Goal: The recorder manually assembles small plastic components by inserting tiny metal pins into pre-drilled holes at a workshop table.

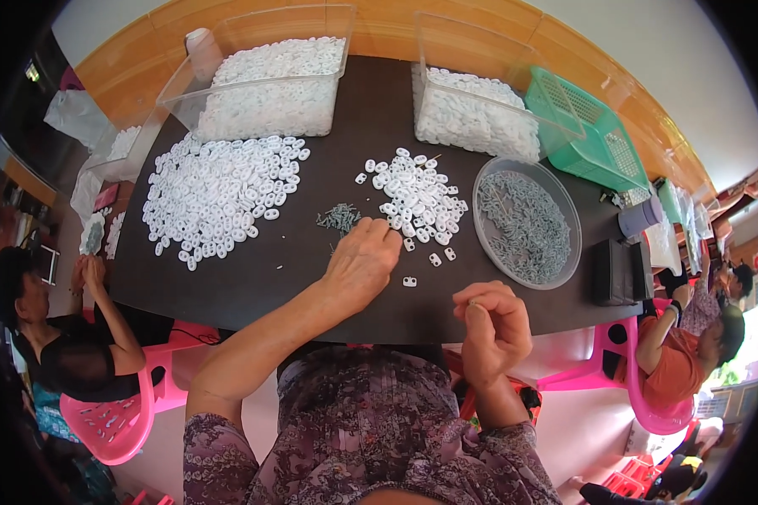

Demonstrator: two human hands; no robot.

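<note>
My left hand (364, 263) reaches over the dark table, fingers drawn together between a small heap of grey screws (338, 218) and a pile of white oval two-holed pieces (421, 198). Its fingertips are turned away, so whatever they hold is hidden. Closer to me, my right hand (494, 332) is raised at the table's front edge, with thumb and fingers pinched together. Something tiny shows at that pinch, too small to name. A few loose white pieces (409, 282) lie between my hands. Right of the pile, a round clear tray (478, 220) holds many grey screws (526, 227).
A larger heap of white pieces (219, 198) covers the table's left. Behind stand two clear bins, left (184, 97) and right (480, 46), with white pieces. A green basket (602, 164), purple cup (640, 217) and black box (619, 273) line the right. People sit at both sides.
</note>
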